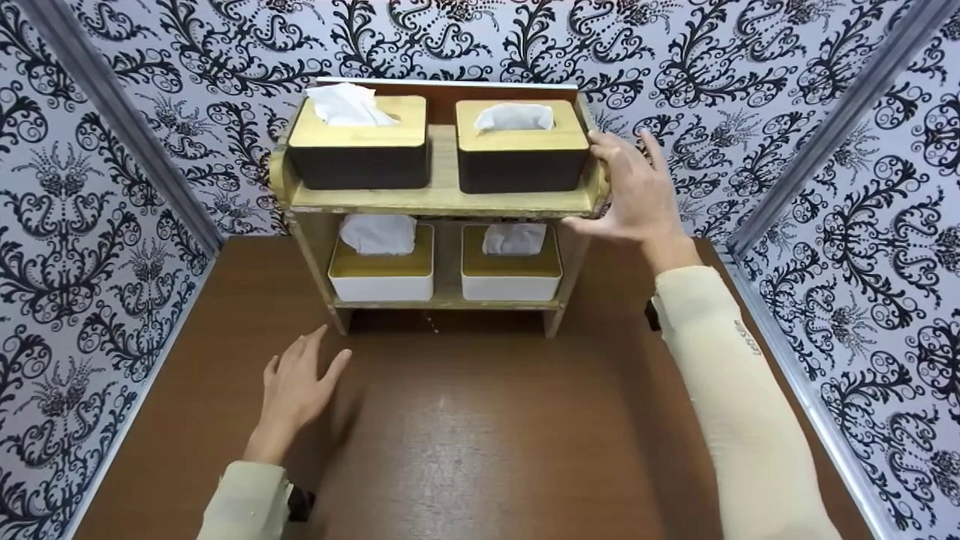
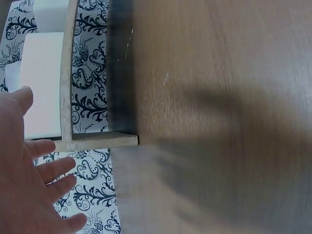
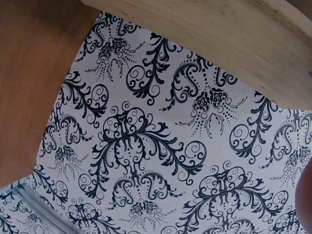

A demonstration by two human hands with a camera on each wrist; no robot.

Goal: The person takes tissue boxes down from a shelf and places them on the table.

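A two-tier wooden shelf (image 1: pixel 442 196) stands at the back of a brown table (image 1: pixel 480 420). Its top board carries two dark tissue boxes with bamboo lids, one on the left (image 1: pixel 360 161) and one on the right (image 1: pixel 521 169). Two white tissue boxes (image 1: pixel 382 285) (image 1: pixel 510 285) sit on the lower board. My right hand (image 1: pixel 634 187) is at the shelf's right end, fingers spread, thumb by the top board's front edge. My left hand (image 1: pixel 300 379) hovers flat over the table in front of the shelf's left leg (image 2: pixel 92 141), holding nothing.
Black-and-white patterned walls (image 1: pixel 847 225) close in the table on the left, back and right. The left wrist view shows a white box (image 2: pixel 41 83) behind the shelf's side post. In the right wrist view the shelf's pale wood (image 3: pixel 219 39) fills the top, with wallpaper below it.
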